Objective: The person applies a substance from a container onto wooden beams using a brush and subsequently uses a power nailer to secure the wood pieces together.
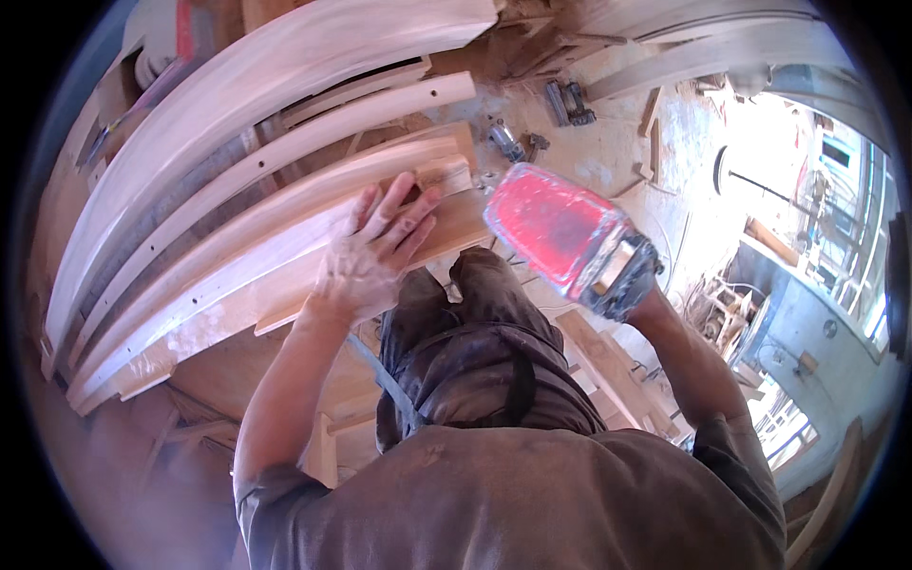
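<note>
My left hand (372, 249) is open, with its fingers spread, over the end of a pale wooden board (285, 242). I cannot tell whether the palm rests on the wood. My right hand (648, 302) grips a bulky power tool (551, 223) with a scuffed red body and a black and metal part by the fingers. The tool is held up to the right of the board, apart from it; its exact kind is not clear. Most of my right fingers are hidden behind it. Beside the board lies a narrow wooden strip (309, 144) with several small dark holes.
A wide curved wooden piece (209, 123) lies beyond the strips. On the dusty floor are a grey hand tool (506, 141) and a black object (570, 104). Wood offcuts lie at right, near a pale blue-grey cabinet (807, 342) and a bright window (860, 199).
</note>
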